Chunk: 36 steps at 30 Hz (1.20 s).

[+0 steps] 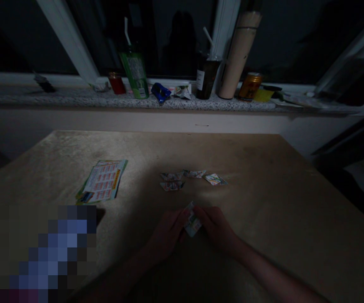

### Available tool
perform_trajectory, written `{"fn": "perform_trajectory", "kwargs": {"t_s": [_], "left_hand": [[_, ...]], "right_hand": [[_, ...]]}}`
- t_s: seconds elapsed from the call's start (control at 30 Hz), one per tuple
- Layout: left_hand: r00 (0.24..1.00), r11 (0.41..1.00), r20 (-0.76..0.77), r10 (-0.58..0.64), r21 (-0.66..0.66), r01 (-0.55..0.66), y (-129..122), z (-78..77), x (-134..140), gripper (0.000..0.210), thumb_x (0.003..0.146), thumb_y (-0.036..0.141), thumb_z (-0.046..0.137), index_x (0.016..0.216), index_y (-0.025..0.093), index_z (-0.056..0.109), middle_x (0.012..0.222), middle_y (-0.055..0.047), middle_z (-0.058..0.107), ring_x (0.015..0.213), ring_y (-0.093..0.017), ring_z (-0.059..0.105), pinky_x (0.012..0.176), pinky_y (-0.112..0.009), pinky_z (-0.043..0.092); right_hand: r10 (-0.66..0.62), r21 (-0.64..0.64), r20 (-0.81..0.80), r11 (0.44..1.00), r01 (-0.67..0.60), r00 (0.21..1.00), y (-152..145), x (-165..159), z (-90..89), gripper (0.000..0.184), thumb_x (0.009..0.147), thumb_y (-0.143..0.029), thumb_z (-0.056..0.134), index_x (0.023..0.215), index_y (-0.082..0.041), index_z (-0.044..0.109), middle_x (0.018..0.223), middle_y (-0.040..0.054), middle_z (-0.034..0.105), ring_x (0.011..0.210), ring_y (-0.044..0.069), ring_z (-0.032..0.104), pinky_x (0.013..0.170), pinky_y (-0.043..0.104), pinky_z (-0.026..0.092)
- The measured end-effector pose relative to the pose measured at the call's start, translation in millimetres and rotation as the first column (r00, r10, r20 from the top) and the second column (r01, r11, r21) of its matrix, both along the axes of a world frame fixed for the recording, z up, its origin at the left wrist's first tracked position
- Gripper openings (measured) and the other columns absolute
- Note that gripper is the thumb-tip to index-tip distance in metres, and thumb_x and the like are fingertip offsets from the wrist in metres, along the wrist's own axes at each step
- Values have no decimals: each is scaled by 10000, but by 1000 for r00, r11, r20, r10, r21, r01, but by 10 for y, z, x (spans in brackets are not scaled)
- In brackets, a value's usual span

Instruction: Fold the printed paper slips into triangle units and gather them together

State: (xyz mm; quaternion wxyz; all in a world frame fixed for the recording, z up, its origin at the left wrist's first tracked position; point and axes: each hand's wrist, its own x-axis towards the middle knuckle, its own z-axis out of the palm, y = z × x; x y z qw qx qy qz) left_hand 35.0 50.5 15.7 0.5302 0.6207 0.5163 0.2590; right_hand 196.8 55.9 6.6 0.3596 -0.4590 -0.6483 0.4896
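Observation:
Between my two hands is a small piece of folded printed paper (pixel 192 225), held just over the near middle of the table. My left hand (pixel 168 229) grips its left edge, with the thumb near the top. On the right edge my right hand (pixel 216 225) closes with thumb and fingers. Beyond them lie several folded paper pieces: one paper piece (pixel 172 186) nearest on the left, another paper piece (pixel 194 173) in the middle and a diamond-shaped paper piece (pixel 215 179) on the right. A stack of printed sheets (pixel 103 181) rests farther left.
The wooden table (pixel 251 160) ends at a wall below a speckled windowsill (pixel 175 102). On the sill stand a green cup with a straw (pixel 136 75), a dark cup (pixel 207 78), a tall pink flask (pixel 239 54), an orange can (pixel 250 87) and a blue wrapper (pixel 161 92). Pixelation covers the lower left.

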Motion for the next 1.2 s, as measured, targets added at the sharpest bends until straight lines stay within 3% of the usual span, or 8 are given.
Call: {"fn": "perform_trajectory", "kwargs": {"t_s": [0.13, 0.33, 0.5, 0.73, 0.9, 1.03, 1.2], "left_hand": [[993, 993, 54, 100, -63, -97, -22, 0, -19, 506, 815, 630, 382, 697, 176, 574, 656, -2, 526, 630, -156, 473, 566, -235, 392], [990, 979, 67, -124, -157, 133, -6, -27, -37, 452, 784, 607, 497, 738, 161, 557, 659, 17, 489, 622, -135, 422, 544, -219, 346], [986, 975, 41, -163, -148, 167, 26, 4, -32, 420, 844, 561, 451, 811, 159, 569, 706, 13, 516, 636, -130, 439, 563, -213, 353], [949, 945, -35, -313, -116, 307, 19, 14, -10, 438, 855, 561, 428, 750, 153, 548, 641, 27, 482, 559, -110, 399, 497, -206, 308], [980, 977, -27, -199, -81, 196, 10, -15, -27, 491, 839, 608, 387, 732, 155, 544, 665, 11, 503, 611, -134, 436, 540, -220, 362], [993, 993, -35, -114, 35, 115, -1, 22, -8, 485, 906, 521, 289, 722, 170, 569, 708, -11, 575, 689, -160, 501, 672, -246, 404], [992, 994, -122, 45, 100, -33, -37, -8, -3, 444, 897, 499, 333, 744, 189, 611, 734, -24, 605, 728, -189, 522, 713, -275, 414]], "right_hand": [[13, -65, -62, 998, -17, 998, -12, -12, 24, 485, 913, -507, 369, 598, -167, 510, 546, -25, 469, 502, 91, 380, 479, 211, 321], [-23, -139, -129, 990, 5, 991, -25, -24, 13, 510, 860, -590, 413, 606, -165, 535, 560, -13, 481, 518, 103, 398, 487, 220, 342], [-112, -213, -143, 974, 80, 983, -49, -51, 3, 495, 836, -610, 426, 657, -178, 589, 645, 12, 559, 620, 145, 495, 563, 236, 407], [-154, -85, 54, 984, 158, 987, -46, -56, 56, 430, 882, -509, 380, 630, -191, 520, 602, -7, 506, 612, 145, 477, 568, 241, 386], [-121, -40, 64, 992, 124, 991, -44, -59, 73, 396, 908, -443, 361, 639, -185, 495, 588, -22, 486, 571, 122, 443, 539, 230, 354], [-69, -59, 4, 996, 69, 998, -33, -54, 40, 450, 899, -500, 369, 591, -183, 454, 545, -37, 419, 519, 103, 372, 486, 221, 312], [-126, -149, -72, 982, 114, 989, -38, -40, 19, 496, 859, -590, 394, 591, -180, 475, 561, -27, 414, 541, 112, 374, 492, 224, 322]]}}
